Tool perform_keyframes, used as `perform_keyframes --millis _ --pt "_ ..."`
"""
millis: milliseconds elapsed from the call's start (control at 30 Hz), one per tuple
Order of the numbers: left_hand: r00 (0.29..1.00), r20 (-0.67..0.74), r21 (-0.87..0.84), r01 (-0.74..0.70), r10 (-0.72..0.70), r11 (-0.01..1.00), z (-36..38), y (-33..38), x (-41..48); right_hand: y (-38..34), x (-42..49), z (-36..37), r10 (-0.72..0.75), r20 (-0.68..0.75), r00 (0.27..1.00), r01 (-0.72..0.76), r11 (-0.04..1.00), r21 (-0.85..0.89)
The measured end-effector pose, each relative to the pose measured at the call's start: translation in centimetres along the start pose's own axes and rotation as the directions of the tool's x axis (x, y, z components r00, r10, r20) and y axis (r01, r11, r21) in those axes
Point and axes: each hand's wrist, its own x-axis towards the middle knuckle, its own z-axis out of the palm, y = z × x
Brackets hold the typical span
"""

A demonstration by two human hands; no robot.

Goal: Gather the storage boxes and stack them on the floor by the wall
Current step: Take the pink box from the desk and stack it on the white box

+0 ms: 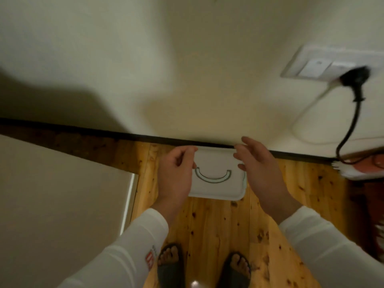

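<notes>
My left hand is curled at the left end of the box, thumb and fingers drawn in toward its edge. Whether that grip is really pinching the lid rim or only resting against it I cannot tell, since my own knuckles hide the contact. My right hand is spread, fingers loose, at the right end of the box and not closed on anything.

The box sits low in front of me, its far edge against or just beside the baseboard where the wall meets the wood floor. From above I cannot judge whether it lies on the floor itself or on another box beneath it. A curved grey handle lies flat on the lid.

The risks, as I judge them: with only one hand possibly holding, the box could tip toward the open right side if I lift or shift it now. If there is a box underneath, a careless release could leave this one askew, and a crooked base would make later boxes slide. To my right a black cord hangs from the socket down to the floor; my right sleeve could snag it when I swing away. My feet stand close, so a slipping box would land near my toes.
</notes>
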Motion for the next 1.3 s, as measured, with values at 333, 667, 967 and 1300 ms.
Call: perform_keyframes --millis 333,667,967,1300 --pt "0.999 -0.033 -0.072 -0.041 0.039 0.997 -5.0 10.3 -8.3 -11.0 -9.4 -0.2 -0.138 0.091 0.986 0.138 0.99 0.002" --pt "0.973 -0.099 -0.053 -0.215 0.209 0.975 -9.0 20.2 -12.2 -19.7 -14.7 -1.3 -0.261 0.2 0.944 0.272 0.962 -0.028" --pt "0.934 -0.245 -0.152 -0.3 0.258 0.942 -12.6 25.0 -15.2 -24.5 -18.6 0.0 -0.359 0.333 0.872 0.381 0.924 -0.001" --pt "0.933 -0.234 -0.065 -0.294 0.272 0.954 -18.6 27.4 -19.1 -27.8 -22.9 4.2 -0.447 0.449 0.773 0.515 0.856 -0.034"
